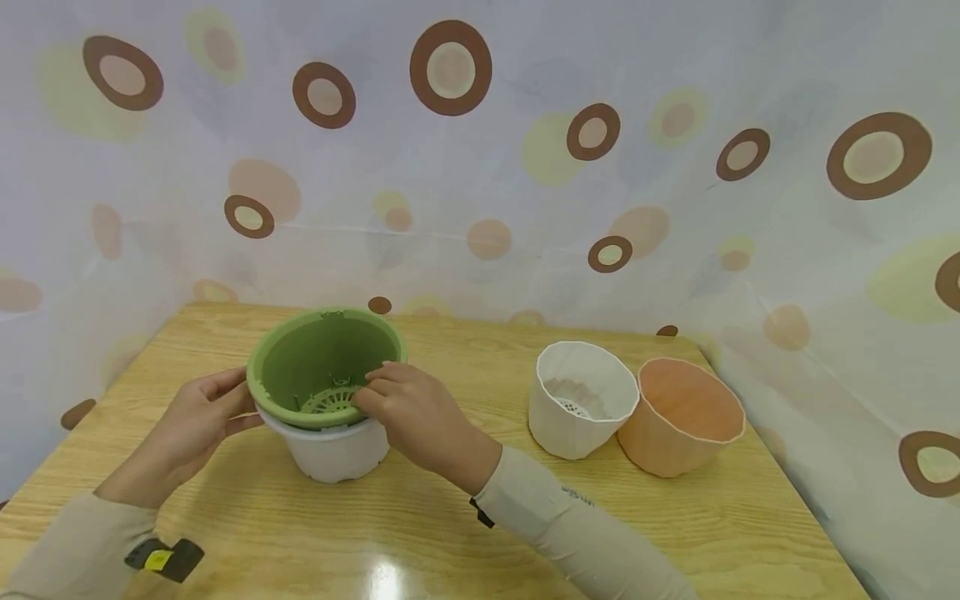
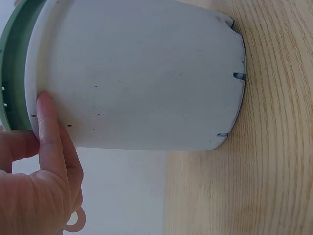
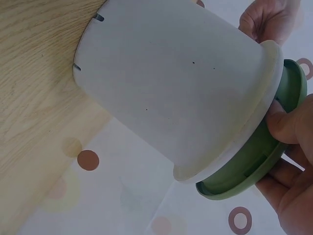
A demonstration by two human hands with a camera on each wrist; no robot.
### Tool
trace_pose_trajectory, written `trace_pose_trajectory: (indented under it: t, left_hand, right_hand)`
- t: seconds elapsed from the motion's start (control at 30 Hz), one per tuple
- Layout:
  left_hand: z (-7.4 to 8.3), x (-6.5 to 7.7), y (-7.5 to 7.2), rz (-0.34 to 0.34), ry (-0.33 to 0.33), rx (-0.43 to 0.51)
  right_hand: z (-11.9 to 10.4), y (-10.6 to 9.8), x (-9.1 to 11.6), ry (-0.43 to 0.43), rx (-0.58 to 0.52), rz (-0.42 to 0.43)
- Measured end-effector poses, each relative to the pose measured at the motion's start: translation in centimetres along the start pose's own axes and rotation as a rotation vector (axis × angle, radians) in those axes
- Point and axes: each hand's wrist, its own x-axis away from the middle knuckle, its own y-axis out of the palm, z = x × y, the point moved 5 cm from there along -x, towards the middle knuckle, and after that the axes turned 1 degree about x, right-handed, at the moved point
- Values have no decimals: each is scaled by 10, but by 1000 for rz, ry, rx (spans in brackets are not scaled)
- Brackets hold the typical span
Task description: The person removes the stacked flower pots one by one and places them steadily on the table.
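A green flower pot [image 1: 322,354] with a slotted bottom sits partly inside a white flower pot [image 1: 337,454], its rim standing above the white one. My right hand [image 1: 423,417] grips the green pot's near right rim. In the right wrist view the thumb presses the outside of that green rim [image 3: 244,171], with the other fingers over its far side. At the left, my left hand [image 1: 197,417] pinches the white pot's lip. The left wrist view shows a finger laid against the white wall [image 2: 146,73] just under the lip, and the thumb at the rim.
To the right on the wooden table [image 1: 465,517] stand a white faceted pot [image 1: 566,425] with a perforated bottom and an orange faceted pot [image 1: 667,442], side by side and touching. A patterned sheet [image 1: 525,192] hangs behind the table and along its sides.
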Motion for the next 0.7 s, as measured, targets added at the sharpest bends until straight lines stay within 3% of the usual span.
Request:
trace_pose_trajectory:
  t: [0.7]
  left_hand:
    - [1, 0, 0, 12, 14, 5]
  right_hand:
    - [3, 4, 4, 29, -83, 107]
